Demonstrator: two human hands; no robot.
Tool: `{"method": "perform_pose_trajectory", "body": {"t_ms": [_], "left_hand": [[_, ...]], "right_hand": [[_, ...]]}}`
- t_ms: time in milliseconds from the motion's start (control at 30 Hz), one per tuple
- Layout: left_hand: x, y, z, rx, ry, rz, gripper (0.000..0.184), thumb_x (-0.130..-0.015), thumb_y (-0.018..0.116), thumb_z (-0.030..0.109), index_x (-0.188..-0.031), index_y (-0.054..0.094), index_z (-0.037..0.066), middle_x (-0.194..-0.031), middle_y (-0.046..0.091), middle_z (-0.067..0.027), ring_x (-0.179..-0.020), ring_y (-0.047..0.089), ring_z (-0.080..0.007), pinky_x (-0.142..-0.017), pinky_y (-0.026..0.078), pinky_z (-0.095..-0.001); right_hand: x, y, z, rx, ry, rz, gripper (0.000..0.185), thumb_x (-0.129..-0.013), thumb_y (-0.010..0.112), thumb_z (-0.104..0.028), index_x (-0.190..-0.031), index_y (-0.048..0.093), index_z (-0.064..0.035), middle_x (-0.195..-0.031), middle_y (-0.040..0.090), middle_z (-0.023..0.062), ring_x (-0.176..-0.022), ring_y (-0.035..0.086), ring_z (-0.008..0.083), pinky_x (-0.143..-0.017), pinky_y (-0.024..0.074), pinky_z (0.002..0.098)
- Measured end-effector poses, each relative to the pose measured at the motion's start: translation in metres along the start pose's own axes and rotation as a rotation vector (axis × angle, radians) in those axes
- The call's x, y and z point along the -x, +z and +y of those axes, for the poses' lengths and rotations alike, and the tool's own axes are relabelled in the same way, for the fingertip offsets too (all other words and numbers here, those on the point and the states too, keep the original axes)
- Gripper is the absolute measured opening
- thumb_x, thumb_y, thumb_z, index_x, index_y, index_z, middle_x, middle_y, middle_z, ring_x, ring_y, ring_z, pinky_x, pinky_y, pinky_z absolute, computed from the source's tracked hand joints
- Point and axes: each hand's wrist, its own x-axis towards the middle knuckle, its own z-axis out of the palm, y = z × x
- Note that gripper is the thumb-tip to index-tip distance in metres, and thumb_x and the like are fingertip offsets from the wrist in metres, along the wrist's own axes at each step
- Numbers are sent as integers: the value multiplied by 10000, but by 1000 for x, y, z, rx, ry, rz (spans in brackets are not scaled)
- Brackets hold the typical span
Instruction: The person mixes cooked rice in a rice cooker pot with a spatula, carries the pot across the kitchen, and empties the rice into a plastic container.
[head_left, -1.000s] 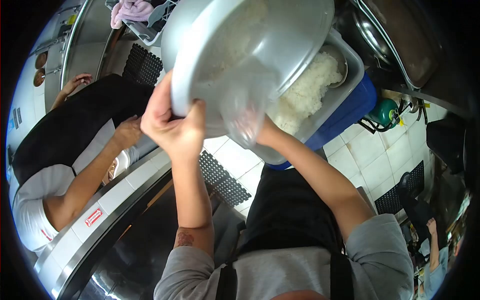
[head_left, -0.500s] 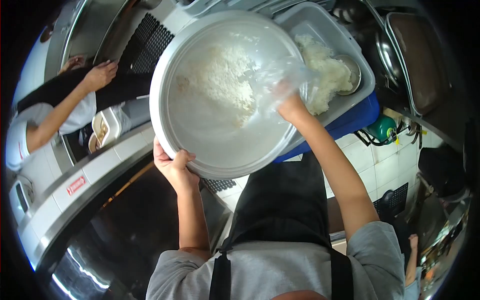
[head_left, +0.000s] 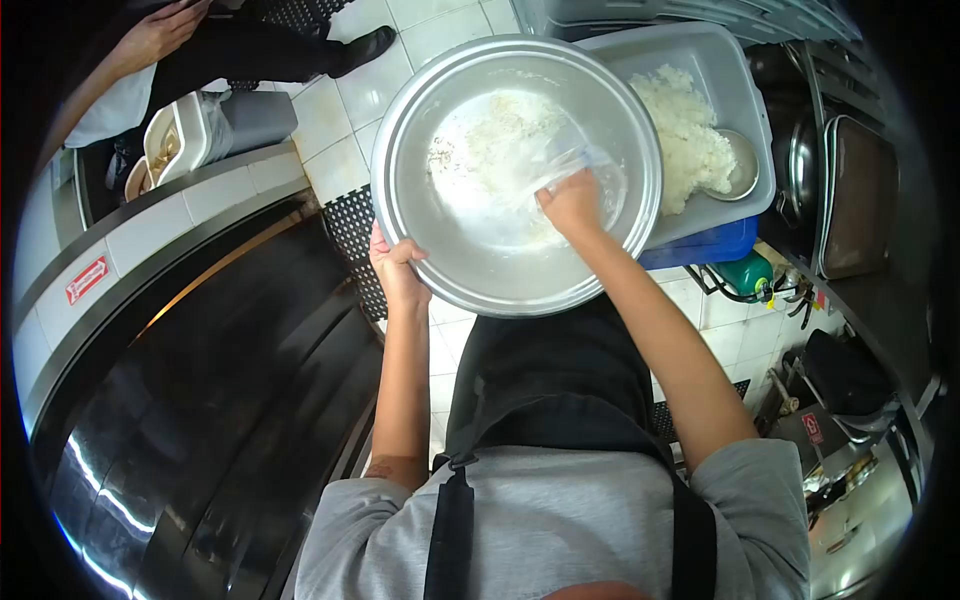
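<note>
A large round metal bowl [head_left: 480,265] is held up in front of my apron, with a thin layer of rice [head_left: 490,150] stuck to its bottom. My left hand [head_left: 398,265] grips the rim at the lower left, thumb on top. Inside the bowl, my right hand [head_left: 572,205] is closed on a clear plastic bag [head_left: 560,168], pressed near the rice. Right of the bowl, a grey tub [head_left: 745,75] holds a heap of white rice [head_left: 685,145] and a round metal scoop or small bowl [head_left: 740,165].
A co-worker's hand [head_left: 155,40] and dark shoe [head_left: 362,52] show at the upper left, near white containers [head_left: 185,140]. A tiled counter edge [head_left: 150,232] runs along the left. A blue bin [head_left: 715,243] sits under the tub. Brown trays [head_left: 860,200] stand at the right.
The bowl has tilted level and moved right, away from the tub's rice. My right hand with the plastic bag has moved further inside the bowl. The co-worker appears further up and left.
</note>
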Motion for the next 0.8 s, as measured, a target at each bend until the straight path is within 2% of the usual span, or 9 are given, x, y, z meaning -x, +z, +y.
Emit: {"method": "perform_pose_trajectory", "body": {"t_ms": [133,233,333,433,500,567,667,733,800], "left_hand": [[-14,-10,-5,-18,0,-2,570,-495,396,-125,-1031,548,-4,-826,602,-58,-654,558,-148,-575,465,-235],[-18,-6,-5,-37,18,49,529,-503,410,-134,-992,566,-5,-788,592,-27,-595,507,-98,-513,410,-199],[-21,-7,-3,-47,-11,22,519,-512,409,-139,-988,568,-6,-780,594,-24,-598,510,-94,-522,413,-198],[-23,-3,-4,-47,-1,18,505,-518,410,-143,-979,563,-5,-773,598,-25,-599,511,-87,-521,409,-195],[-21,-2,-4,-50,-31,45,502,-522,405,-146,-978,559,-2,-779,594,-27,-600,512,-85,-517,407,-199],[-22,-2,-7,-16,-26,55,502,-524,401,-149,-977,559,0,-780,593,-28,-603,513,-85,-516,405,-199],[-25,-1,-6,-35,-17,57,501,-528,396,-156,-975,564,-2,-749,592,-25,-570,494,-80,-497,393,-196],[-28,-4,-4,-58,-19,21,502,-531,397,-157,-978,568,-4,-732,591,-23,-551,483,-77,-489,388,-194],[-27,0,0,-69,-18,42,502,-536,400,-159,-983,573,-10,-722,589,-23,-539,479,-74,-482,383,-191]], "right_hand": [[0,3,-21,92,26,-162,459,-741,627,-236,-1130,556,-4,-1168,528,198,-1108,464,363,-999,329,381],[23,31,-35,-174,-53,175,453,-763,616,-215,-1151,539,5,-1148,536,214,-1103,468,361,-992,335,397],[35,10,-52,-301,-60,-258,397,-804,572,-184,-1146,532,13,-1120,544,227,-1076,489,361,-974,357,392],[-1,26,-36,-204,-102,165,338,-819,537,-163,-1091,555,37,-1150,538,205,-1092,483,318,-960,363,368],[-60,-44,-28,-781,206,4,293,-832,511,-140,-1060,538,42,-1143,526,226,-1087,488,321,-908,392,387],[-107,-35,-12,-424,138,-33,280,-824,508,-114,-1056,514,41,-1113,527,248,-1065,498,342,-882,395,418],[-83,11,-32,-875,256,229,301,-837,478,-109,-1095,488,45,-1101,536,248,-1027,514,371,-876,399,426],[-46,30,-45,59,-85,200,303,-854,445,-125,-1093,485,57,-1073,556,227,-995,526,388,-874,400,432],[-34,18,-43,226,-172,15,291,-856,431,-134,-1073,506,45,-1065,562,220,-1001,529,365,-880,397,429]]}}
